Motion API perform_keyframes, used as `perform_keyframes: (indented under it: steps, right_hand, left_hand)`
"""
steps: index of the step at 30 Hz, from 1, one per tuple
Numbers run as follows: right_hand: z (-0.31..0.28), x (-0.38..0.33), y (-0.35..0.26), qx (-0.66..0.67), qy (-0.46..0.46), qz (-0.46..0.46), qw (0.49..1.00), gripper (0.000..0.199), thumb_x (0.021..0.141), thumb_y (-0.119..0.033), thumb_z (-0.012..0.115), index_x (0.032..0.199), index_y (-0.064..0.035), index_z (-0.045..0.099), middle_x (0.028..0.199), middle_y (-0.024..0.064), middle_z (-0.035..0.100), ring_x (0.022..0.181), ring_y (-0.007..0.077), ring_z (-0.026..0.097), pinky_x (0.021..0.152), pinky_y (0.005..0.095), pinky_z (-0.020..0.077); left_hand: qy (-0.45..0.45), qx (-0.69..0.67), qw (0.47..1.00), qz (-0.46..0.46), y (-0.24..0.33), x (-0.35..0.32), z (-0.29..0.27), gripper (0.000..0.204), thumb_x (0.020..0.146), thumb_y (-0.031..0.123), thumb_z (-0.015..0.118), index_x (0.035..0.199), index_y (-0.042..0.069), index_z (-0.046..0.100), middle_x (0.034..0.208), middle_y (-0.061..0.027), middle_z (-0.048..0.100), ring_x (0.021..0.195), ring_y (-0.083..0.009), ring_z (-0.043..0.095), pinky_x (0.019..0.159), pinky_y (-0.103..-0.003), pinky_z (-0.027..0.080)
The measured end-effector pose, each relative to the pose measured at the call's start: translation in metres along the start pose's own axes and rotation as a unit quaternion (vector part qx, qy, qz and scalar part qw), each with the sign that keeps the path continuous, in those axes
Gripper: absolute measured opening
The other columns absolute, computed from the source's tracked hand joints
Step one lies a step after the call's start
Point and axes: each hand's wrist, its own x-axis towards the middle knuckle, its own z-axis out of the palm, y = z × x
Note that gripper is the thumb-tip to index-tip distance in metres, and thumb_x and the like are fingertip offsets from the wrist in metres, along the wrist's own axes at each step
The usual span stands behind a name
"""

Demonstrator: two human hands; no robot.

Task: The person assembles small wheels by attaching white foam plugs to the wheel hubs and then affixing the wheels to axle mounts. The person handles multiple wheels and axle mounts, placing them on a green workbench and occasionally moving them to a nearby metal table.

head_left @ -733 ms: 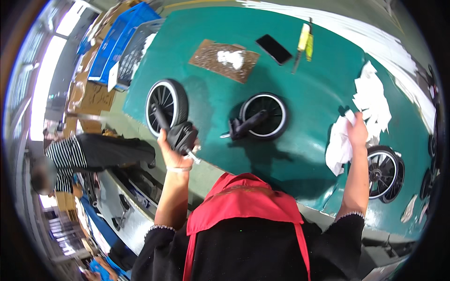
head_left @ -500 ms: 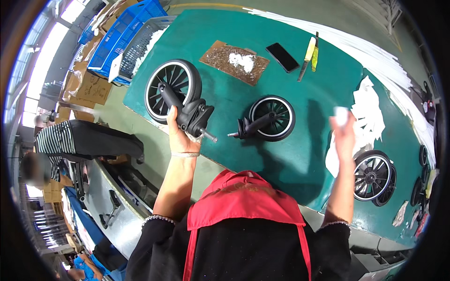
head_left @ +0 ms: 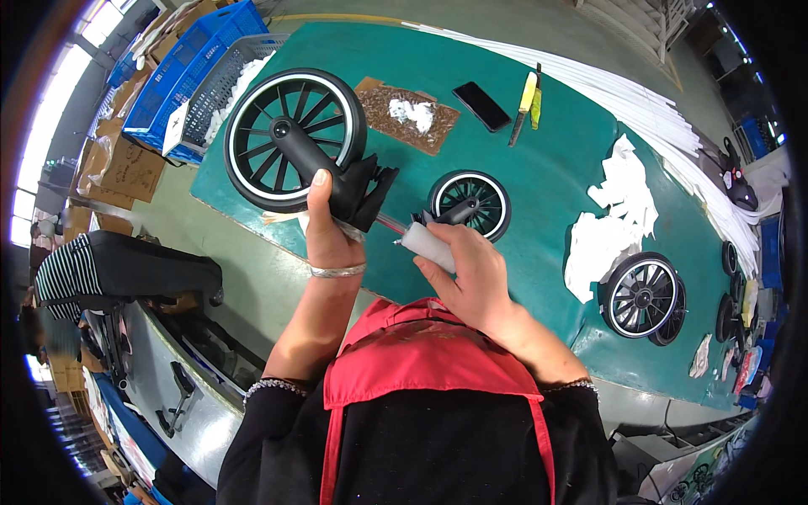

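Observation:
My left hand is closed round the black fork of a caster wheel, a large spoked wheel with a white ring, held up over the table's near left part. A metal pin sticks out of the fork towards the right. In my right hand is a small white cylindrical bottle; its narrow end points left, close to the pin. Whether the two touch I cannot tell. Just beyond my right hand a second caster wheel lies on the table, its fork partly hidden by the hand and bottle.
On the green table are a brown board with white stuff, a phone, a yellow-handled knife, white rags and more wheels. Blue crates stand far left. A person bends at the left.
My right hand has come from the white rags at the right to the pin, with the white bottle in it. The held caster wheel has been raised and appears larger.

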Motion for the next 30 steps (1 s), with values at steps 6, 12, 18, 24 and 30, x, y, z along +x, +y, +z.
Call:
perform_keyframes:
  steps: [6,12,18,24,30]
  right_hand:
    - [0.01,-0.004,-0.01,0.139,-0.004,0.113,0.984,0.038,0.088,-0.022,0.074,0.113,0.0013,0.058,0.099,0.0195,0.066,0.087,0.0376,0.066,0.073,0.0401,0.0525]
    - [0.007,0.013,-0.003,0.581,-0.22,0.415,0.664,0.033,0.101,-0.04,0.056,0.1,-0.0076,0.055,0.077,0.003,0.055,0.061,0.0091,0.044,0.057,0.0242,0.0382]
    - [0.03,-0.013,0.045,0.545,-0.255,0.391,0.696,0.038,0.103,-0.045,0.051,0.098,-0.0074,0.059,0.078,0.0024,0.058,0.062,0.0103,0.05,0.059,0.0264,0.0431]
    - [-0.05,-0.042,0.193,0.06,0.015,0.356,0.932,0.026,0.096,-0.029,0.065,0.11,-0.0071,0.066,0.099,0.0098,0.067,0.092,0.0197,0.066,0.083,0.0333,0.0524]
    - [-0.165,-0.074,0.35,-0.428,0.094,0.313,0.842,0.044,0.08,-0.01,0.069,0.123,-0.0085,0.059,0.124,0.0148,0.06,0.118,0.0358,0.055,0.099,0.045,0.0461]
  left_hand:
    - [0.01,0.034,0.999,0.002,-0.006,-0.004,0.002,0.057,0.09,0.04,0.069,0.128,0.002,0.051,0.113,-0.0179,0.067,0.106,-0.0317,0.066,0.098,-0.046,0.054]
    - [0.005,0.108,0.994,-0.027,-0.021,-0.015,-0.019,0.072,0.093,0.061,0.053,0.127,-0.003,0.059,0.122,-0.0179,0.066,0.109,-0.03,0.063,0.098,-0.042,0.048]
    - [0.031,0.154,0.98,-0.122,-0.033,-0.013,-0.037,0.069,0.093,0.057,0.056,0.126,-0.003,0.058,0.118,-0.0184,0.066,0.106,-0.0298,0.064,0.097,-0.041,0.051]
    - [0.161,0.126,0.965,-0.166,-0.029,0.069,-0.158,0.06,0.091,0.05,0.062,0.113,-0.006,0.064,0.098,-0.0166,0.071,0.089,-0.0296,0.069,0.089,-0.04,0.056]
    - [0.31,0.708,0.633,-0.037,-0.011,0.076,-0.249,0.055,0.081,0.05,0.07,0.101,-0.002,0.069,0.074,-0.0116,0.064,0.065,-0.0299,0.062,0.063,-0.04,0.051]
